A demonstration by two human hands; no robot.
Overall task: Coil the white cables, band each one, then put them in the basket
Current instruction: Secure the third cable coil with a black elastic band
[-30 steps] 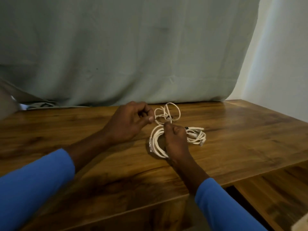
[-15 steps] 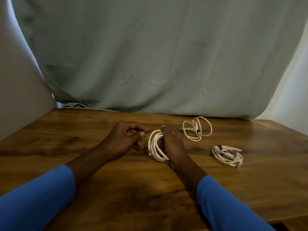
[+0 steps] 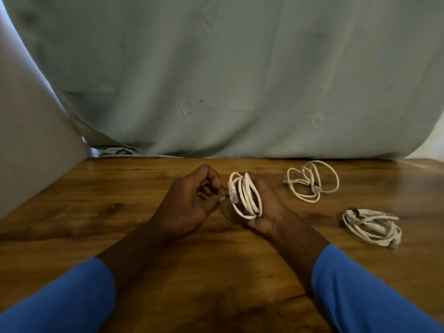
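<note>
A coiled white cable (image 3: 245,195) is held upright in the right hand (image 3: 269,210), just above the middle of the wooden surface (image 3: 115,212). The loops are gripped by the curled fingers (image 3: 251,175) of that hand, and the thumb is pressed against the bottom of the coil. A grey plug end is seen on the left side of the coil.

The left hand (image 3: 189,203) is placed just beside the coil, on its left. Its fingers are curled inward, and their tips are brought up against the plug end; whether the plug is pinched or only touched cannot be told.

A second cable (image 3: 312,181) is laid in loose loops on the surface to the right and farther back, with a small grey band around its middle. A third cable (image 3: 372,227) is laid nearer and farther right, well apart from the hands, with a dark band at its left end.

Blue sleeves (image 3: 360,289) are worn on both forearms. A grey-green cloth (image 3: 240,80) is hung behind the far edge of the surface.
</note>
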